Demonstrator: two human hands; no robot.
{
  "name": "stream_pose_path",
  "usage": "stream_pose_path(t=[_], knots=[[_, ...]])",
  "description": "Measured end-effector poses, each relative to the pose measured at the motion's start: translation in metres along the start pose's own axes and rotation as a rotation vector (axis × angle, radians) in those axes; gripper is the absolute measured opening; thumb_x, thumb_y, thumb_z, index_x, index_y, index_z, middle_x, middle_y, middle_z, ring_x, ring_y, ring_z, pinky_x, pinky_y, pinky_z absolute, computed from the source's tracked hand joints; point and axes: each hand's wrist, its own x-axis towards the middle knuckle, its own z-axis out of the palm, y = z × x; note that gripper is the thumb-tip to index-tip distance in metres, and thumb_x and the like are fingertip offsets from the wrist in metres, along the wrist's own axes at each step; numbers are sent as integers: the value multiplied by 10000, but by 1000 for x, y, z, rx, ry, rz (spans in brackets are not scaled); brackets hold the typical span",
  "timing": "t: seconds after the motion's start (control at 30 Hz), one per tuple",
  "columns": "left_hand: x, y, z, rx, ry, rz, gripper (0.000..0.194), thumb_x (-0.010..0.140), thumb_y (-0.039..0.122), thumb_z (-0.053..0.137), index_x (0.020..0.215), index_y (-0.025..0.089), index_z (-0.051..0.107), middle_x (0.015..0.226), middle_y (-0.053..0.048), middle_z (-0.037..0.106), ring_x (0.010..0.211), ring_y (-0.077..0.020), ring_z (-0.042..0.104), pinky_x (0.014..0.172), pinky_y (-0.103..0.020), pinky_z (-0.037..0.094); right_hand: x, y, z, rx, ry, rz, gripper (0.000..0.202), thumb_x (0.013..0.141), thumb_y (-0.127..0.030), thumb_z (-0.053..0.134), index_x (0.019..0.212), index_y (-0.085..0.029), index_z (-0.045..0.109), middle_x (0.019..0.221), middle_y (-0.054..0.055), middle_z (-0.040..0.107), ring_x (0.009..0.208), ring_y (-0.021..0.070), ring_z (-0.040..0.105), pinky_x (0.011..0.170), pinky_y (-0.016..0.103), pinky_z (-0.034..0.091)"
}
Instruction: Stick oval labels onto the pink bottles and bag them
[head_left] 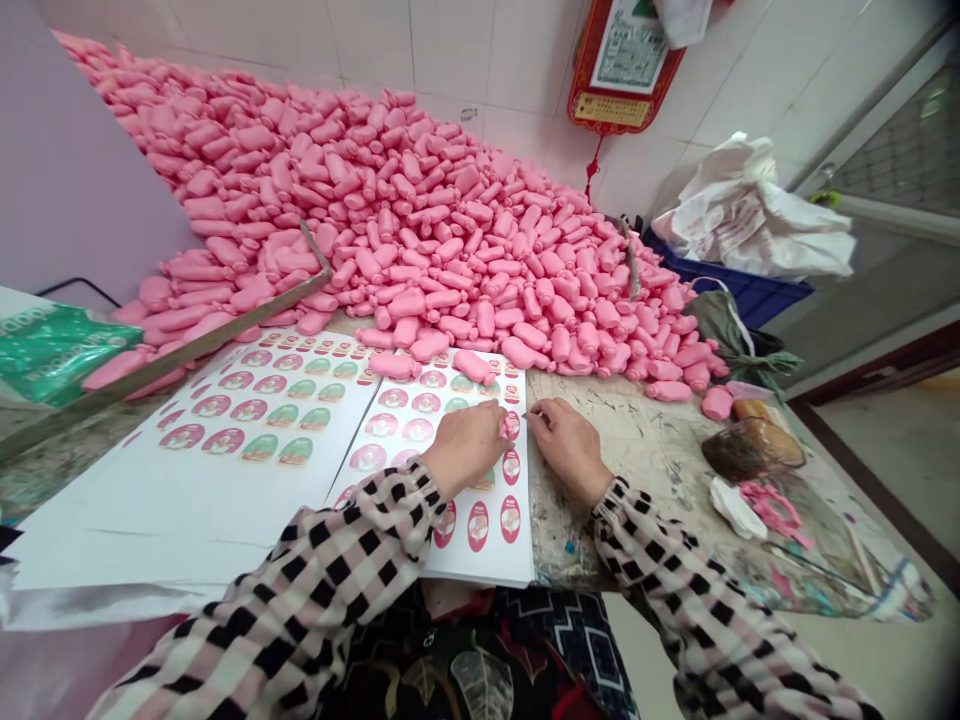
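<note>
My left hand (469, 445) is over the right sticker sheet (491, 560), its fingers closed around a small pink piece at their tips, mostly hidden. Just right of it, past the sheet's edge, my right hand (566, 440) has thumb and fingertips pressed together near a small dark point; what they hold is too small to name. Oval pink stickers (478, 525) and green ones show around my left hand. Two pink bottle-shaped pieces (474, 366) lie on the sheet's top edge. A second sticker sheet (225, 510) lies to the left.
A large heap of pink bottle-shaped pieces (420, 220) covers the table's back. A wooden stick (187, 350) slants at the left beside a green package (67, 350). At the right are a brown container (754, 447), a pink ring (776, 512) and a blue crate (739, 290).
</note>
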Motion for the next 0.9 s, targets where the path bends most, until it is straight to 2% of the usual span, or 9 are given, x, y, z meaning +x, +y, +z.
stream_pose_path(t=[0.13, 0.37, 0.6, 0.9], knots=[[12, -4, -1, 61, -50, -14, 319, 712, 423, 612, 989, 267, 624, 1141, -58, 603, 990, -291, 583, 749, -374, 433, 2, 3, -2, -51, -19, -76, 181, 900, -316, 454, 893, -242, 619, 870, -3, 605, 770, 135, 559, 602, 256, 298], [16, -9, -1, 115, -103, -1, 451, 720, 478, 601, 1144, 324, 584, 1336, -35, 489, 1033, -303, 573, 761, -381, 448, 3, 12, -1, -2, -50, -124, 162, 893, -324, 476, 889, -253, 621, 879, -23, 611, 780, 127, 565, 614, 245, 320], [22, -12, 1, 121, -144, 15, 514, 716, 491, 612, 1201, 333, 549, 1398, -42, 427, 1056, -324, 558, 784, -392, 441, 7, 16, 2, 121, -93, -73, 156, 875, -321, 499, 866, -248, 636, 885, -18, 625, 776, 128, 563, 652, 242, 351], [22, -12, 2, 96, -158, 38, 571, 700, 517, 628, 1230, 326, 534, 1428, -79, 375, 1056, -367, 543, 813, -439, 409, 14, 13, -10, 74, -163, -105, 159, 848, -309, 515, 863, -254, 663, 886, 3, 635, 772, 150, 564, 637, 254, 342]])
